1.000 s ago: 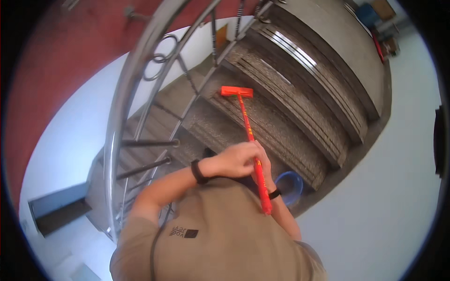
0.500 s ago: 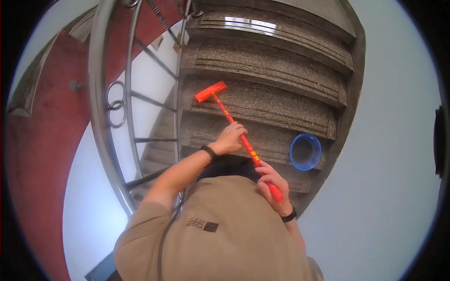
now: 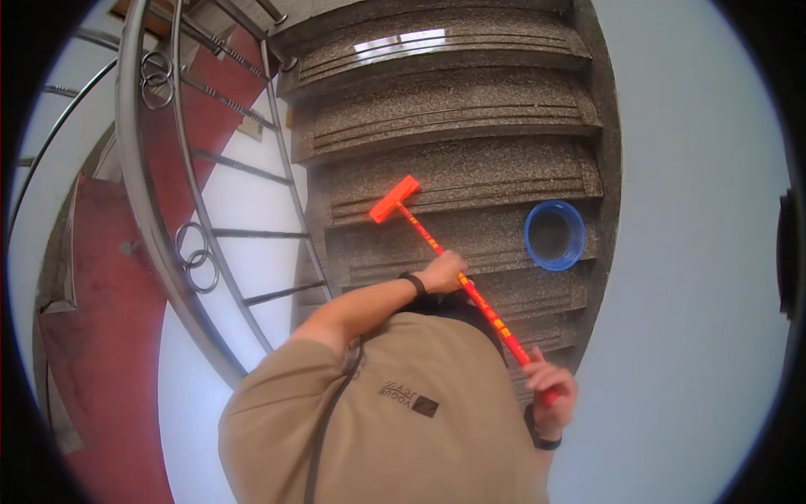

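Observation:
A red mop (image 3: pixel 491 312) with a flat, block-shaped orange-red head (image 3: pixel 395 200) runs slantwise across the stairs. Its head is at the front edge of a speckled stone step (image 3: pixel 478 172); whether it touches the stone I cannot tell. My left hand (image 3: pixel 443 272), with a black band at the wrist, is closed around the middle of the handle. Near the handle's lower end, my right hand (image 3: pixel 552 391) wraps round it, the fingers partly loose. The blue bucket (image 3: pixel 555 236) stands on a step to the right of the mop, with something dark inside.
A curved metal railing (image 3: pixel 151 214) with ring ornaments bounds the stairs on the left. Beyond it are a red wall surface (image 3: pixel 109 311) and a white one. A pale wall (image 3: pixel 697 252) rises on the right. More grooved steps (image 3: pixel 445 105) climb ahead.
My right hand has moved right and down, farther from my left hand. The mop's head sits lower in the picture. The whole view has shifted and turned, with the railing farther left.

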### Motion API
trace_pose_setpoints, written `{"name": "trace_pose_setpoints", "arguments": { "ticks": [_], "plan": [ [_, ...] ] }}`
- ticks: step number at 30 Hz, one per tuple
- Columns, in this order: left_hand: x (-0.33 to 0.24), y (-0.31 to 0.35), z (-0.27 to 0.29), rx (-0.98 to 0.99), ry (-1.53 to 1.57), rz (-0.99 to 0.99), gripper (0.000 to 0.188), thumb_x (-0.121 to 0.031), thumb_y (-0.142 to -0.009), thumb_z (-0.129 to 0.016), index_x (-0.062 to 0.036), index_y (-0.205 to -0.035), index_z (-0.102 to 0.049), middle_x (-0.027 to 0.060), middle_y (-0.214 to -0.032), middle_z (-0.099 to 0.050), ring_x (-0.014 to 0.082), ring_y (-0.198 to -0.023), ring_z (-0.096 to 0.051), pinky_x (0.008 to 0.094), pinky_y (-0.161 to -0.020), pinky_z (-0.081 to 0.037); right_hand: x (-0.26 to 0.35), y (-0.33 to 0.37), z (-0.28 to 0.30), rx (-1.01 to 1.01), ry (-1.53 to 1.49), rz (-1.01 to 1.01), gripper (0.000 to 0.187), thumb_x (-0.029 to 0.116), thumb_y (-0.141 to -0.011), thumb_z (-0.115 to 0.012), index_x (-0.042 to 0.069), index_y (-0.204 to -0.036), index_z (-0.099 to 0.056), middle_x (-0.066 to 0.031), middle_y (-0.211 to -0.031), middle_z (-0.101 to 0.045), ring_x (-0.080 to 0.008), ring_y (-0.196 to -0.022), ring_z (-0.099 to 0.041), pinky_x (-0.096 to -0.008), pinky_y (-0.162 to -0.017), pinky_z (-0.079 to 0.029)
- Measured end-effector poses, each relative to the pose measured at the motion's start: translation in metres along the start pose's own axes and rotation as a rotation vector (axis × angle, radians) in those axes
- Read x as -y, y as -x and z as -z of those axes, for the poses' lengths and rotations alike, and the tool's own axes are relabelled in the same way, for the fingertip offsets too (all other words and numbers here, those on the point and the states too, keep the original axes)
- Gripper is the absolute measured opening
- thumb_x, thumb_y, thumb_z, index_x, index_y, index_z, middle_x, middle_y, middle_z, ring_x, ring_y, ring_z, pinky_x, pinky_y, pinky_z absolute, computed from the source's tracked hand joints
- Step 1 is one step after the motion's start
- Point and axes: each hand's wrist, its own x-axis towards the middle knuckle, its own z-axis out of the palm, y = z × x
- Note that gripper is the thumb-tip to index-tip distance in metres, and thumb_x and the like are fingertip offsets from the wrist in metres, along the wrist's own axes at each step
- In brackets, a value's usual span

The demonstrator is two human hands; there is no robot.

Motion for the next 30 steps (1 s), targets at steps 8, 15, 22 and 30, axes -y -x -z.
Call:
{"name": "trace_pose_setpoints", "arguments": {
  "ticks": [8,15,22,30],
  "plan": [
    [0.014,0.011,0.016,0.095,-0.099,-0.004,0.034,-0.045,-0.084,-0.073,-0.0111,-0.082,-0.073,0.0148,-0.094,-0.068,0.0374,-0.105,-0.059,0.0590,-0.090,-0.045,-0.025,0.029,-0.047,-0.121,0.195,0.094,0.026,0.008,-0.089,-0.046,0.001,-0.067,-0.059,-0.0024,-0.049,-0.044,-0.0153,-0.050,-0.047,-0.0519,-0.091,-0.051],
    [0.129,0.023,0.070,0.061,-0.216,-0.148,0.023,-0.036,-0.077,-0.072,-0.0127,-0.078,-0.070,0.0126,-0.089,-0.065,0.0361,-0.100,-0.061,0.0598,-0.090,-0.042,-0.085,0.005,-0.138,0.065,0.304,0.069,0.020,0.004,-0.084,-0.052,-0.002,-0.069,-0.063,-0.0033,-0.056,-0.054,-0.0167,-0.054,-0.051,-0.0476,-0.094,-0.051],
    [0.174,0.047,0.095,0.087,-0.223,-0.289,0.031,-0.035,-0.080,-0.074,-0.0129,-0.067,-0.058,0.0093,-0.077,-0.058,0.0326,-0.093,-0.060,0.0524,-0.084,-0.040,-0.102,0.012,-0.201,0.201,0.443,0.135,0.017,0.003,-0.082,-0.053,-0.002,-0.070,-0.064,-0.0056,-0.058,-0.053,-0.0240,-0.060,-0.054,-0.0446,-0.085,-0.051],
    [0.077,0.065,0.023,0.119,-0.188,-0.509,0.016,-0.031,-0.076,-0.068,-0.0155,-0.076,-0.072,0.0089,-0.078,-0.069,0.0325,-0.087,-0.067,0.0520,-0.086,-0.043,-0.071,0.112,-0.211,-0.359,0.450,0.294,0.023,0.007,-0.085,-0.055,-0.001,-0.064,-0.059,-0.0048,-0.053,-0.050,-0.0202,-0.052,-0.048,-0.0419,-0.068,-0.047]
  ]
}}
